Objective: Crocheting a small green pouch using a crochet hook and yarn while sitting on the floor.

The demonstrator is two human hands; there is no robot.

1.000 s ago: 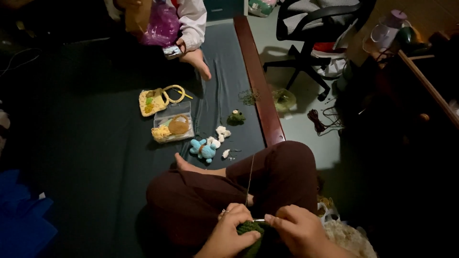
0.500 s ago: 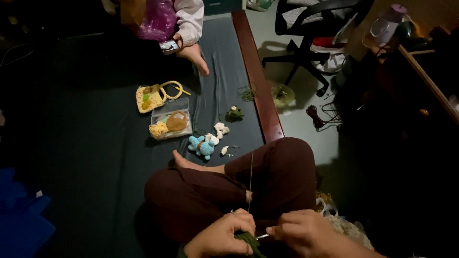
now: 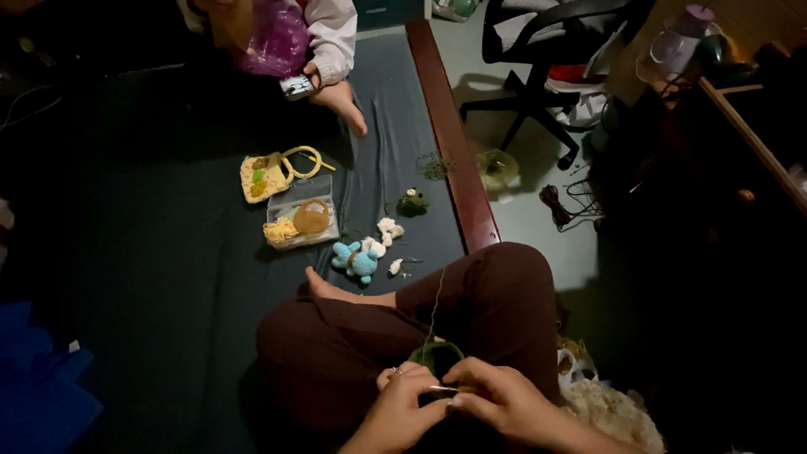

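My left hand point(image 3: 405, 405) and my right hand point(image 3: 498, 401) meet over my lap at the bottom of the view. Between them is a small dark green crochet piece point(image 3: 435, 356), pinched by the left fingers. The right fingers grip a thin crochet hook point(image 3: 443, 388) whose tip reaches the piece. A strand of green yarn point(image 3: 435, 296) runs up from the piece across my crossed legs in dark red trousers point(image 3: 496, 294).
On the dark mattress point(image 3: 151, 252) lie a blue crochet toy point(image 3: 357, 261), small white pieces point(image 3: 388, 228), a clear box with yellow items point(image 3: 301, 222) and a yellow crochet bag point(image 3: 265, 175). Another person's foot point(image 3: 345, 101) rests at the top. A wooden edge point(image 3: 454, 160), office chair point(image 3: 546, 50) and yarn bag point(image 3: 609, 403) are right.
The view has shifted slightly, and my hands sit a little higher in it. The green piece now shows as a loop above my fingers. The items on the mattress have not moved.
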